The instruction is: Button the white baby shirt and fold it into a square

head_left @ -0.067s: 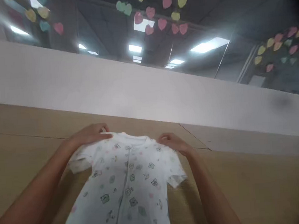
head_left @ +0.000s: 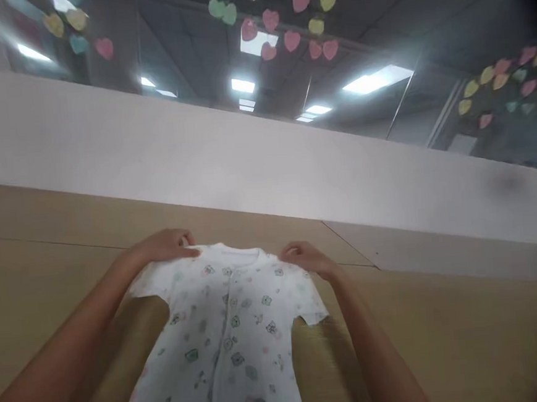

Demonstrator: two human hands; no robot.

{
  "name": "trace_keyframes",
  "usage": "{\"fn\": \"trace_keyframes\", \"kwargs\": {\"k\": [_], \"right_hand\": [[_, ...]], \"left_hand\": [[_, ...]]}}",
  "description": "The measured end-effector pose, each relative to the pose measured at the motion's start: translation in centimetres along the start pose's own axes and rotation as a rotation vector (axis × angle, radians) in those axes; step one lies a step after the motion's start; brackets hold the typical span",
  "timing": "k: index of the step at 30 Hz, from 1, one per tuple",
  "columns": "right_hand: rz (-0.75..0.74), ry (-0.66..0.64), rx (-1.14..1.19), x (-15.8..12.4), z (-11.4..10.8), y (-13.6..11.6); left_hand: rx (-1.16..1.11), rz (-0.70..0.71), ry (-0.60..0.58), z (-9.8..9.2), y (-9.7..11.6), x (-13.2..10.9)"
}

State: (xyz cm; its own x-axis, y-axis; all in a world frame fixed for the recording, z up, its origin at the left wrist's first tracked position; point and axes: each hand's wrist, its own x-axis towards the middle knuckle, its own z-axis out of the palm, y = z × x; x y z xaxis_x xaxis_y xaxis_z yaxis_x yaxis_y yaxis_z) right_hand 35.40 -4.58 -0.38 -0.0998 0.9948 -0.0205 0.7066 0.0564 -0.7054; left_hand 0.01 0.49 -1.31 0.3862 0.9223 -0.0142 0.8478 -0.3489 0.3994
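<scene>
A white short-sleeved baby shirt (head_left: 232, 328), printed with small animal faces and leaves, spreads front side up across the lower middle of the view. A seam or opening runs down its front from the round neckline, and its lower end reaches the frame's bottom edge. My left hand (head_left: 167, 245) pinches the shoulder on the left of the neckline, thumb on top of the cloth. On the other shoulder, my right hand (head_left: 306, 257) has its fingers closed on the fabric. Both short sleeves hang outward beyond the hands.
Below lies a wood-coloured tabletop (head_left: 446, 335) with thin joint lines. A low white wall (head_left: 246, 159) runs along its far side. Above that, glass panels (head_left: 183, 59) carry several heart-shaped stickers (head_left: 270, 20) and show bright ceiling lights.
The shirt has come down and slightly toward me, its sleeves lying flatter. My left hand has dropped a little, and my right hand has shifted slightly left.
</scene>
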Motion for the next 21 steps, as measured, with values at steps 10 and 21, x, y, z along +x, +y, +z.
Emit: {"fn": "trace_keyframes", "kwargs": {"k": [10,21], "right_hand": [[0.111,-0.384,-0.230,0.6,-0.4,2.8],[0.310,-0.161,-0.484,-0.7,-3.7,3.1]], "left_hand": [[0.065,-0.149,-0.331,1.8,-4.4,1.2],[0.014,-0.190,-0.012,-0.2,-5.1,0.3]]}}
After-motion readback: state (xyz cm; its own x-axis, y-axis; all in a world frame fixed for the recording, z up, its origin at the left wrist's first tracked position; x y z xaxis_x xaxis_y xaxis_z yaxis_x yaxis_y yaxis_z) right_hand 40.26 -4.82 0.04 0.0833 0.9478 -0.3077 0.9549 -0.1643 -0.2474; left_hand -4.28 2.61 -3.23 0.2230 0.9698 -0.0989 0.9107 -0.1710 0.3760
